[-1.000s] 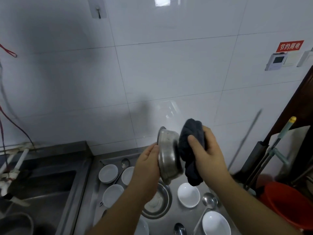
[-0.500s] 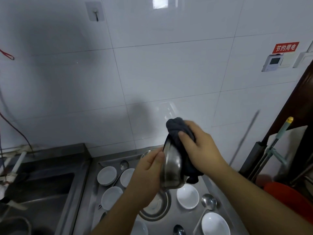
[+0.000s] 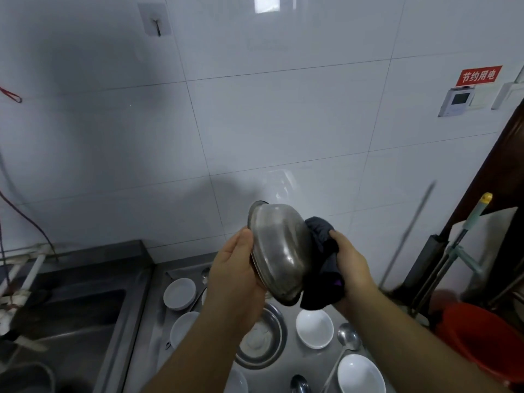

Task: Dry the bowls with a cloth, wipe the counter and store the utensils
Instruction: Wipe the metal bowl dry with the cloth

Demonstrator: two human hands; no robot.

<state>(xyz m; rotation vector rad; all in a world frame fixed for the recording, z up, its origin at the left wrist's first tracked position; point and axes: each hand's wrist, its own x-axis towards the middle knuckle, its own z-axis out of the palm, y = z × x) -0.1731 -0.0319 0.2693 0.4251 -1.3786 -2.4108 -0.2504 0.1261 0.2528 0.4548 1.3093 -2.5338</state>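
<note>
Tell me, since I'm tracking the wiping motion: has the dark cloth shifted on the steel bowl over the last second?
Yes. The dark cloth, gripped by the right hand, has slid from the rim of the steel bowl to its right side, measured against the wall tile seam.

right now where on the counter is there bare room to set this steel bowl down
Little room. Bare patches: the steel strip between the sink and the left white bowls, and the back edge under the wall tiles. The middle is crowded with a steel dish, white bowls and spoons.
</note>
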